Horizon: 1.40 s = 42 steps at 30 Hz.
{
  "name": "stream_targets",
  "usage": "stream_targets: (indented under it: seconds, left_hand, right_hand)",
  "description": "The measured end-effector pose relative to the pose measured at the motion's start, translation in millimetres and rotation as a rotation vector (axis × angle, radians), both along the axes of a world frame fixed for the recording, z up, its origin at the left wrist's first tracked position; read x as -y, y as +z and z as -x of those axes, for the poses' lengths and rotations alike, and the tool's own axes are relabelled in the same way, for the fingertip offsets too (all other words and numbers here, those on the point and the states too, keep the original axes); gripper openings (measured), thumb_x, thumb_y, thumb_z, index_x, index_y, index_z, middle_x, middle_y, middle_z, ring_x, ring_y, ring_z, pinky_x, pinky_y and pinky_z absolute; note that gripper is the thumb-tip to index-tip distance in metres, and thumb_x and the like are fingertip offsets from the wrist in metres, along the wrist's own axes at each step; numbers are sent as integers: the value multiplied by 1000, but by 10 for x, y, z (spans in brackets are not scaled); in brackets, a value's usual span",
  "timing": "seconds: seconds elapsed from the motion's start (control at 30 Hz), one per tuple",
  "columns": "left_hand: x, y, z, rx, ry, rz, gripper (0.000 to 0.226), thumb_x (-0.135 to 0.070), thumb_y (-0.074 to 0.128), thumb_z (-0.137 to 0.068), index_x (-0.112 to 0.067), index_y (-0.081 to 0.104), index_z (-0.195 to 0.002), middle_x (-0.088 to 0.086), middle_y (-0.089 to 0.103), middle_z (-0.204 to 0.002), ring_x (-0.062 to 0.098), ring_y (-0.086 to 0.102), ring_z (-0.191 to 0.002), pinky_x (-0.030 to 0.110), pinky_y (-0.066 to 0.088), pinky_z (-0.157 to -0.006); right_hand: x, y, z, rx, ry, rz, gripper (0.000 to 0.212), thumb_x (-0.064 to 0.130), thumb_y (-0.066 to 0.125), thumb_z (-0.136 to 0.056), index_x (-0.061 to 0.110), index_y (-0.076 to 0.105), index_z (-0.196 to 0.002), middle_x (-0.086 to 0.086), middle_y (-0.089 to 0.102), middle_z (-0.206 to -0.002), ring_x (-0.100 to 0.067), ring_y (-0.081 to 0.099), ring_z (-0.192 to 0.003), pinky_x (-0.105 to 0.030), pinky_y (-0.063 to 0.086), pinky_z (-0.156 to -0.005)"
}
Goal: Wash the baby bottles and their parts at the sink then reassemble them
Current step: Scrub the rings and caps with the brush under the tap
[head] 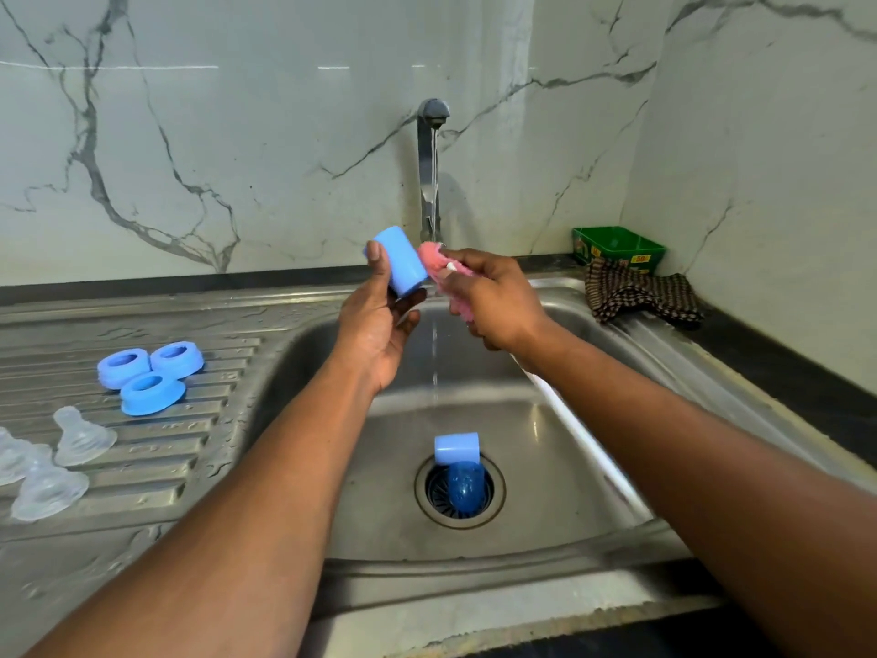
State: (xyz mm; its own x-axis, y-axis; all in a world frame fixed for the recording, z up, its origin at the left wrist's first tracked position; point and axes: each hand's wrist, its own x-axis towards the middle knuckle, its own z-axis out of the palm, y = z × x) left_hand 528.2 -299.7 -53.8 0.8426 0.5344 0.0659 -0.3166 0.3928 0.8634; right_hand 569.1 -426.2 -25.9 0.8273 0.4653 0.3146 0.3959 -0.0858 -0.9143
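Over the sink basin my left hand grips a light blue bottle cap between thumb and fingers. Beside it my right hand clutches a pink sponge that touches the cap's right side. Water runs from the tap just behind them. Another blue cap and a darker blue cap lie over the drain. On the left drainboard sit three blue collar rings and three clear silicone teats.
The steel sink basin has a ribbed drainboard on its left. A checked brown cloth and a green box sit at the back right corner. Marble walls close in behind and on the right.
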Motion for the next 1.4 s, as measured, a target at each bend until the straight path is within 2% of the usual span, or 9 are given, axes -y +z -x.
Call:
stream_targets:
  seconds: [0.3,0.47,0.73,0.93,1.03,1.13,1.2,1.27,1.4]
  left_hand:
    - [117,-32,32,-133,-102,-313,39,-57,48,-92,-24,67,-93,-11,68,-77,5,56,-69,22,39,-64]
    - [8,-11,31,-89,76,-228,36,-56,51,-93,-23,66,-88,-6,63,-81,7,51,-65,24,32,-58]
    - [65,-55,-23,-65,-52,-345,34,-49,55,-93,-20,63,-78,-5,45,-58,9,32,-54,24,24,-52]
    - [-76,-40,-18,-15,126,-143,20,-41,59,-94,-22,64,-91,-8,62,-67,3,49,-54,18,34,-51]
    - [-100,-96,-68,-31,191,-163,16,-35,65,-92,-21,58,-98,-1,67,-92,10,63,-77,22,48,-63]
    - [-87,-139,-99,-106,251,-213,27,-30,71,-89,-11,57,-102,5,62,-92,17,61,-81,28,55,-62]
    - [-48,-159,-139,-147,239,-215,38,-33,71,-89,-10,52,-113,7,62,-97,17,60,-77,29,55,-59]
    - [27,-126,-232,-212,207,-233,43,-40,65,-92,-13,49,-121,9,63,-102,18,60,-73,29,54,-54]
    - [146,63,-491,-269,110,21,36,-47,41,-103,-13,53,-101,9,56,-78,19,50,-57,28,43,-50]
  right_hand:
    - [105,61,-20,-84,28,-239,29,15,53,-102,10,64,-128,21,50,-45,7,44,-34,-7,32,-37]
    - [110,14,-60,-178,116,-29,14,21,55,-100,18,68,-105,-10,42,-65,-7,25,-32,-11,18,-36]
    - [132,35,-160,-192,83,-139,24,26,53,-103,23,66,-122,-3,41,-58,-5,26,-33,-13,20,-33]
    - [171,-7,-205,-234,178,26,18,22,52,-97,23,61,-81,-8,48,-65,-12,24,-38,-13,16,-39]
    - [194,24,-165,-209,144,28,19,20,53,-97,20,61,-79,-9,49,-65,-11,25,-34,-12,17,-37]
    - [160,-1,-180,-101,-6,-161,14,17,58,-98,24,70,-97,1,59,-68,-2,45,-41,-17,34,-37]
    - [152,-60,-277,17,-170,-233,24,17,63,-95,33,71,-111,9,71,-92,-6,63,-74,-26,53,-67]
    - [164,-180,-380,93,-280,-95,53,11,61,-92,32,54,-140,0,65,-126,-19,63,-105,-34,51,-93]
    - [61,-390,-386,182,-211,109,82,1,50,-89,37,21,-157,-12,51,-141,-27,59,-116,-31,46,-94]
